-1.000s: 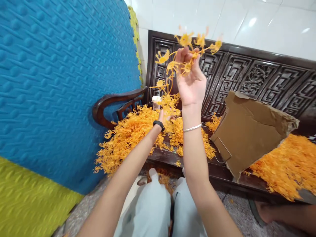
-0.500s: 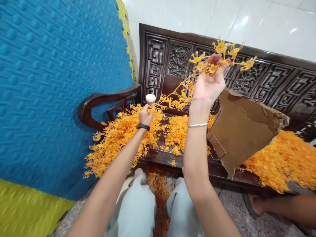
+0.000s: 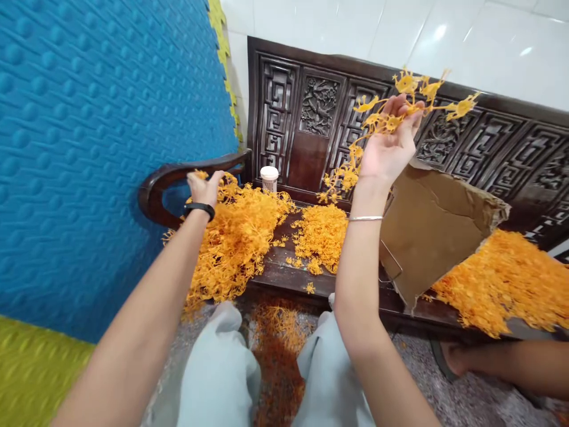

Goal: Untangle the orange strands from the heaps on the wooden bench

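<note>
Two bare hands are at work over a dark carved wooden bench (image 3: 284, 279) that carries three heaps of orange plastic sprigs: a big left heap (image 3: 235, 237), a small middle heap (image 3: 320, 236) and a right heap (image 3: 507, 284) beyond one torn sheet of cardboard (image 3: 433, 228). One white-capped bottle (image 3: 269, 178) stands at the back, just beside the left heap. The right hand (image 3: 387, 151) is raised high, palm toward the camera, wrist with one silver bangle, its fingers (image 3: 402, 107) closed on one long orange sprig strand (image 3: 400, 112); the strand's flowered tip fans out above the fingertips and its tail hangs down toward the middle heap. The left hand (image 3: 203, 187), with one black wristband, reaches out low over the bench's armrest, its fingers curled down on the top edge of the left heap; whether they grip any sprigs cannot be told. Another person's foot (image 3: 457, 359) shows on the floor at right.
</note>
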Motion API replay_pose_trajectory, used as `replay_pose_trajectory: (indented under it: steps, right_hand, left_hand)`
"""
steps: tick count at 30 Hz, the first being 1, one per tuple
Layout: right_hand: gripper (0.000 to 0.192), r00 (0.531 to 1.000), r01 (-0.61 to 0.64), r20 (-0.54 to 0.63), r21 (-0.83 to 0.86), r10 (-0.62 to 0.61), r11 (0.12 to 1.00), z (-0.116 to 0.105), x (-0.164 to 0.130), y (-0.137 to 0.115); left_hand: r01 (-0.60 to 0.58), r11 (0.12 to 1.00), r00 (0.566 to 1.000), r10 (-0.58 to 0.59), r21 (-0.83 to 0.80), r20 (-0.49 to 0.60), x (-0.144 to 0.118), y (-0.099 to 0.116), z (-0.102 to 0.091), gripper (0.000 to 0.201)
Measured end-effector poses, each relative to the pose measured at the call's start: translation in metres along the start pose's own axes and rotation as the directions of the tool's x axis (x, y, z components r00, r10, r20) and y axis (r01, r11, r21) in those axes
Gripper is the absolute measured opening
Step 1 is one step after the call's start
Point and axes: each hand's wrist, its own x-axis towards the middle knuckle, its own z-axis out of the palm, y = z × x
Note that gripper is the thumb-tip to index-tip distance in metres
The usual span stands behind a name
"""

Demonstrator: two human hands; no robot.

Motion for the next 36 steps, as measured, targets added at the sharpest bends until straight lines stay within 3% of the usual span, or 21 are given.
replay_pose_trajectory:
  steps: [1,3,5,8,9,11,14,17,19,23,26,29,33,36]
  right_hand:
    - [0.034,1.000,0.009,0.006,0.011,-0.009,1.000,-0.001,0.001,-0.001]
    - [0.034,1.000,0.020,0.013,0.039,-0.021,0.999,-0.001,0.001,-0.006]
    - [0.033,0.999,0.020,0.026,0.043,-0.021,0.999,0.001,-0.002,-0.013]
    - [0.029,1.000,0.016,0.003,0.065,-0.016,0.998,0.007,-0.006,-0.021]
    - [0.028,1.000,0.021,-0.011,0.073,-0.020,0.997,0.007,-0.006,-0.023]
    - [0.028,0.999,0.041,0.013,0.029,-0.041,0.999,0.004,-0.002,-0.021]
    - [0.029,0.984,0.091,0.168,-0.149,-0.066,0.985,-0.007,0.008,-0.010]
    - [0.033,0.965,0.120,0.259,-0.272,-0.047,0.955,-0.018,0.016,0.002]
    - [0.037,0.955,0.127,0.296,-0.323,-0.027,0.938,-0.022,0.017,0.006]
    - [0.043,0.945,0.116,0.328,-0.335,0.000,0.935,-0.026,0.013,0.002]
    - [0.044,0.955,0.054,0.291,-0.339,0.050,0.939,-0.028,0.012,-0.003]
    - [0.044,0.954,-0.014,0.273,-0.381,0.127,0.925,-0.030,0.011,-0.005]
    - [0.042,0.904,-0.114,0.326,-0.437,0.275,0.892,-0.023,-0.002,-0.014]
    - [0.038,0.846,-0.180,0.388,-0.436,0.365,0.882,-0.007,-0.022,-0.039]
  left_hand:
    - [-0.069,0.996,0.996,0.071,0.051,-0.049,0.002,0.005,-0.008,0.062]
    - [-0.314,0.932,0.948,0.318,0.180,0.005,0.002,0.010,-0.022,0.063]
    - [-0.545,0.784,0.838,0.511,0.297,0.189,-0.003,0.008,-0.029,0.064]
    - [-0.754,0.556,0.648,0.541,0.350,0.537,-0.015,-0.010,-0.027,0.067]
    - [-0.763,0.534,0.635,0.513,0.364,0.578,-0.019,-0.018,-0.024,0.064]
    - [-0.732,0.554,0.668,0.467,0.397,0.580,-0.025,-0.033,-0.018,0.057]
    - [-0.763,0.536,0.622,0.455,0.361,0.637,-0.027,-0.044,-0.012,0.045]
    - [-0.770,0.466,0.632,0.467,0.435,0.619,-0.021,-0.037,-0.005,0.044]
    - [-0.732,0.486,0.673,0.409,0.477,0.616,-0.015,-0.025,-0.001,0.047]
    - [-0.638,0.621,0.722,0.278,0.455,0.633,-0.005,-0.003,-0.002,0.046]
    - [-0.596,0.687,0.742,0.272,0.415,0.613,-0.001,0.008,-0.014,0.047]
    - [-0.574,0.723,0.779,0.338,0.384,0.528,-0.003,0.023,-0.028,0.050]
    - [-0.649,0.728,0.733,0.521,0.220,0.437,-0.022,0.063,-0.037,0.049]
    - [-0.567,0.816,0.684,0.543,-0.113,0.488,-0.056,0.100,-0.042,0.055]
